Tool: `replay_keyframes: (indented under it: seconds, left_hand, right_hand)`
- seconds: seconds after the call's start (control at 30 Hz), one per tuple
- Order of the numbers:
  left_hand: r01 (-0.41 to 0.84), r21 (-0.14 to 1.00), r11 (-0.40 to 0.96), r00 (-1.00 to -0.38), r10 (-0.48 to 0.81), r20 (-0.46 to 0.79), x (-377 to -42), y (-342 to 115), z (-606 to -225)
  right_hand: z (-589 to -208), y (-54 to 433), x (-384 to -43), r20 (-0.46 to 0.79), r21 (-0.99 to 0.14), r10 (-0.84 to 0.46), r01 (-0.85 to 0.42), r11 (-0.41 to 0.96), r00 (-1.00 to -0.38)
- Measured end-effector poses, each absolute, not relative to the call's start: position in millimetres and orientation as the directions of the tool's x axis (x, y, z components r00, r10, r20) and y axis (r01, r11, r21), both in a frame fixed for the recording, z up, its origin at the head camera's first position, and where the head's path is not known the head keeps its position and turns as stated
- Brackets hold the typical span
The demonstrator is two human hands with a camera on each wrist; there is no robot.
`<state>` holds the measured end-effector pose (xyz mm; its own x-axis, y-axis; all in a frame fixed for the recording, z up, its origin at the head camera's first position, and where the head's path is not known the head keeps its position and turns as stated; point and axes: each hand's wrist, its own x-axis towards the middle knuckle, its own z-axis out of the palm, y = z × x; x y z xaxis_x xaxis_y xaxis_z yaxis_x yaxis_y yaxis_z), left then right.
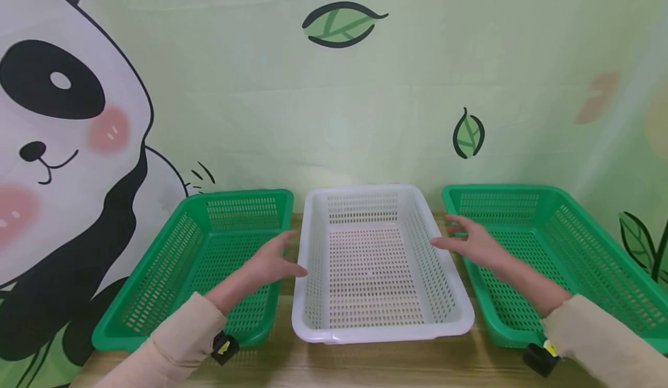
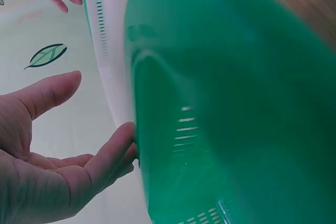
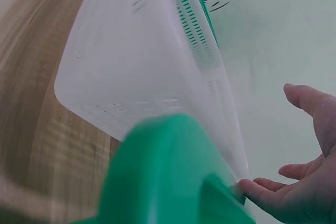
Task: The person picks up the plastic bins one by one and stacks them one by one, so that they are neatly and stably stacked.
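A white plastic basket (image 1: 383, 333) with slotted walls stands in the middle of the head view. My left hand (image 1: 273, 259) hovers over the inner rim of the green basket (image 1: 137, 278) on the left, thumb toward the white rim. In the left wrist view, fingertips (image 2: 125, 132) are right at that green rim, thumb spread wide. My right hand (image 1: 472, 244) reaches over the gap between the white basket and the right green basket (image 1: 607, 246), thumb at the white rim. Spread, loosely bent fingers (image 3: 257, 190) show in the right wrist view, gripping nothing.
All three baskets stand side by side on a wooden table (image 1: 376, 367). Close behind them hangs a pale green backdrop (image 1: 250, 86) printed with leaves and a large panda (image 1: 52, 162). Dark wrist devices (image 1: 540, 359) sit under both sleeves.
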<state>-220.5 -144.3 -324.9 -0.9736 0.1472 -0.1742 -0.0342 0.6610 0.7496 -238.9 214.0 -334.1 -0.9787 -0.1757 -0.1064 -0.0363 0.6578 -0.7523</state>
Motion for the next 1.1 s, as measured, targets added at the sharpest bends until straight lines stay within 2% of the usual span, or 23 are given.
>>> replay_keyframes:
  seconds: [0.37,0.93,1.1]
  left_hand:
    - [-0.056,0.778,0.626,-0.966,0.162,-0.2,-220.3,-138.0,-332.7]
    - [-0.053,0.767,0.64,-0.963,0.172,-0.21,-221.4,-136.3,-339.2]
    - [-0.053,0.77,0.635,-0.963,0.17,-0.207,-221.9,-135.6,-340.7]
  right_hand:
    - [-337.4,205.0,-237.9,-0.15,-0.755,-0.158,0.009,0.656,-0.976]
    - [-346.1,205.6,-242.9,-0.169,-0.791,-0.254,-0.023,0.611,-0.952]
    - [-348.8,208.1,-245.9,-0.156,-0.795,-0.236,-0.02,0.606,-0.959]
